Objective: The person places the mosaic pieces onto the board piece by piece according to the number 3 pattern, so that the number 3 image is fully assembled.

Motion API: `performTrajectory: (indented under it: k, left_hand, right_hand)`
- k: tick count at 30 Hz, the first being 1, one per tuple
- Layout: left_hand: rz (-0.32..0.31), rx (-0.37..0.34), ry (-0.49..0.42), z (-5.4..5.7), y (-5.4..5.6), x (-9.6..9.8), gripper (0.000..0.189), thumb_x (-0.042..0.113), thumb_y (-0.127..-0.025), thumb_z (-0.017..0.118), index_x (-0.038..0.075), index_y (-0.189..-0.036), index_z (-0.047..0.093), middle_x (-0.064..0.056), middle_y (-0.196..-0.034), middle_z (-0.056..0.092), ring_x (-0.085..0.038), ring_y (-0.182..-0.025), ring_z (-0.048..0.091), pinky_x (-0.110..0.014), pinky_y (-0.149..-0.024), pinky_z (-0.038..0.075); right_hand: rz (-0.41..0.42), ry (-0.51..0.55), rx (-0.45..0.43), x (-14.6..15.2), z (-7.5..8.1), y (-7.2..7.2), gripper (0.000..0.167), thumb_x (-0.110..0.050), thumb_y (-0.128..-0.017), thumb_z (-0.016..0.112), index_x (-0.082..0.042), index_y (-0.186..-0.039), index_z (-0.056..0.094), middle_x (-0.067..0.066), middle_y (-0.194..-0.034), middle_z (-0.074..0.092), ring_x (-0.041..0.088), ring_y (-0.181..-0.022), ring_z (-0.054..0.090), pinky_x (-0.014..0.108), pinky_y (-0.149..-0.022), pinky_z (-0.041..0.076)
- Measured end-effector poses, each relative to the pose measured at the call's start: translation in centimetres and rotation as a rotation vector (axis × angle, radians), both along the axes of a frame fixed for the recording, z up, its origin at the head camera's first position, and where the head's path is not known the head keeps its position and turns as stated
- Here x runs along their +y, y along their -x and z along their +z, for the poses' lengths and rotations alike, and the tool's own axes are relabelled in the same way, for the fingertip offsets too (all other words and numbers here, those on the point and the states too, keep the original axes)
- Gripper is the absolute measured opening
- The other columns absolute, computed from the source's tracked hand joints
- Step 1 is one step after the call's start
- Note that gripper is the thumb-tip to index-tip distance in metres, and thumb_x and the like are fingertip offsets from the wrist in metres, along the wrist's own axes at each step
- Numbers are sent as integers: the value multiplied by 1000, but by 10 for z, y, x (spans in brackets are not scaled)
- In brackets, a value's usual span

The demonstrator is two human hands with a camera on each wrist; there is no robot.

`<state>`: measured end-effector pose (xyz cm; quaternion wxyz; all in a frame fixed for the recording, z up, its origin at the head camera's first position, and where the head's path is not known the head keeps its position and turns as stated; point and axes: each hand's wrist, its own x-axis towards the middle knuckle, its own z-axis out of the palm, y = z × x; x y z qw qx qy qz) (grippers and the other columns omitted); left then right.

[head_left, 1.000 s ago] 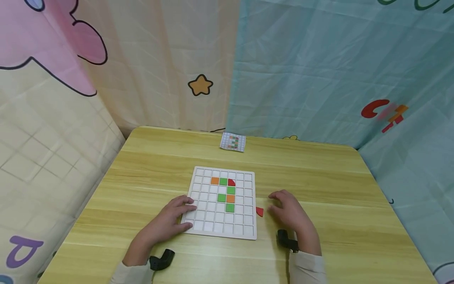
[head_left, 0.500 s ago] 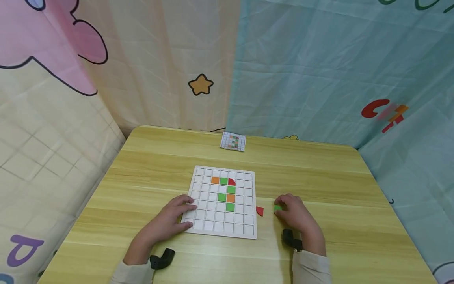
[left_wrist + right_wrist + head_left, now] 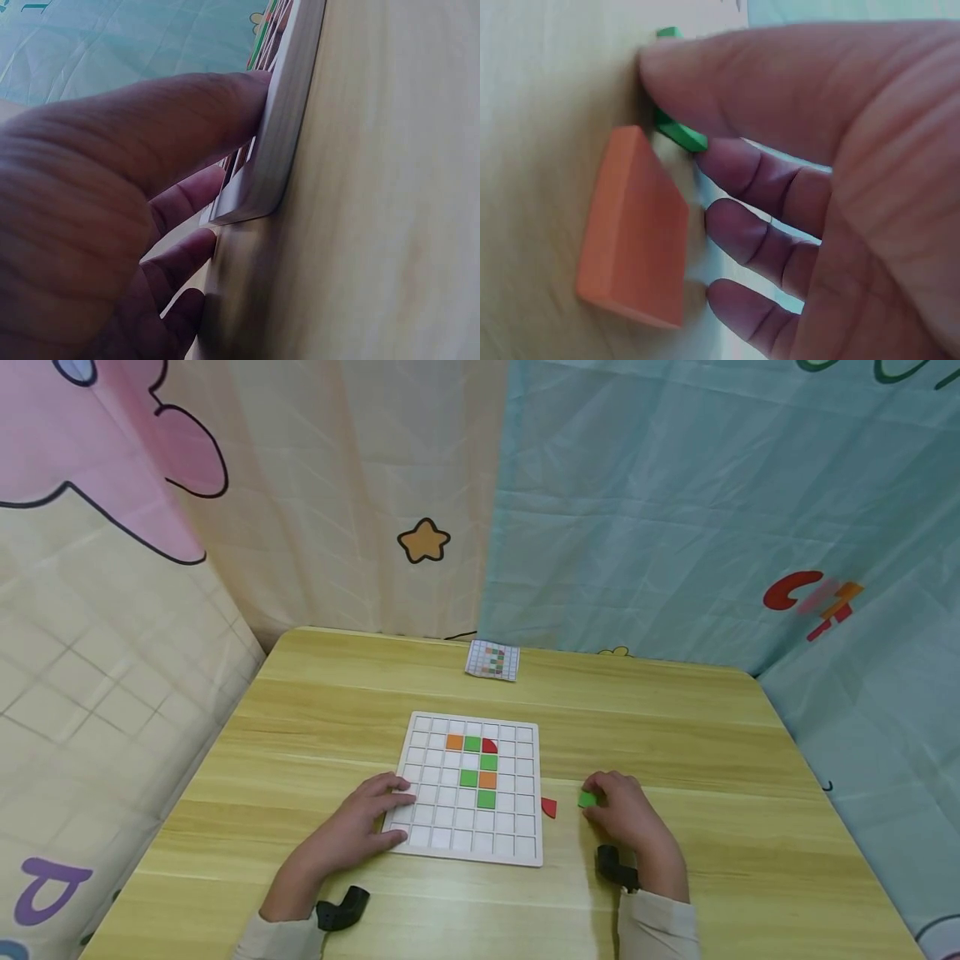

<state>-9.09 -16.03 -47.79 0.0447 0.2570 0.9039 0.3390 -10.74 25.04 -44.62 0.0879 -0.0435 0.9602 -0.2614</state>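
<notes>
My left hand (image 3: pixel 351 828) rests on the left edge of a white grid board (image 3: pixel 465 842), fingers spread and relaxed; in the left wrist view the thumb (image 3: pixel 202 112) lies on the board's rim. Set in the board's cells are several green and orange square tiles and one red quarter-round tile (image 3: pixel 489 747). To the right of the board, my right hand (image 3: pixel 628 817) pinches a green tile (image 3: pixel 587 799) between thumb and forefinger, low at the tabletop. An orange tile (image 3: pixel 634 232) lies below the right palm in the right wrist view, hidden in the head view.
Between the board and my right hand lies a loose red quarter-round tile (image 3: pixel 549 808). Near the table's back edge is a small card (image 3: pixel 492 660) printed with a coloured grid pattern. Printed curtains (image 3: pixel 637 510) hang behind the wooden table (image 3: pixel 712 743).
The right hand has shifted slightly right and toward me, its fingers closing on a green tile that was hidden beneath it. The left hand and the board stay put.
</notes>
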Motion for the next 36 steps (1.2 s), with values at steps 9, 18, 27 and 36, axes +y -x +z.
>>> performTrajectory:
  k: [9, 18, 27, 36]
  left_hand:
    - [3, 5, -9, -1, -1, 1, 45, 18, -85, 79, 8, -127, 67, -7, -138, 52, -36, -136, 39, -58, -109, 33]
    - [0, -5, -7, 1, -1, 1, 45, 17, -85, 79, 7, -127, 67, -7, -138, 52, -37, -136, 39, -58, -109, 33]
    - [16, -7, -1, 0, -1, 1, 46, 16, -83, 80, 6, -127, 67, -8, -139, 52, -37, -137, 38, -57, -110, 33]
    - [18, -32, 1, 0, 0, 1, 47, 17, -84, 79, 6, -128, 66, -8, -140, 51, -35, -138, 36, -55, -111, 32]
  right_hand:
    - [3, 25, 80, -4, -3, 2, 16, 0, -87, 70, -3, -102, 66, 9, -100, 62, 29, -95, 52, 46, -88, 43]
    - [2, 1, 100, -5, -6, 2, 20, 2, -86, 70, -2, -105, 68, 11, -102, 62, 32, -96, 53, 47, -87, 45]
    - [-15, 28, 129, -5, -7, 5, 18, 1, -90, 66, -2, -108, 68, 12, -103, 61, 32, -97, 54, 50, -89, 46]
    - [2, 218, 161, -16, -5, 8, 23, -2, -91, 68, -3, -114, 68, 9, -111, 62, 28, -105, 57, 49, -96, 46]
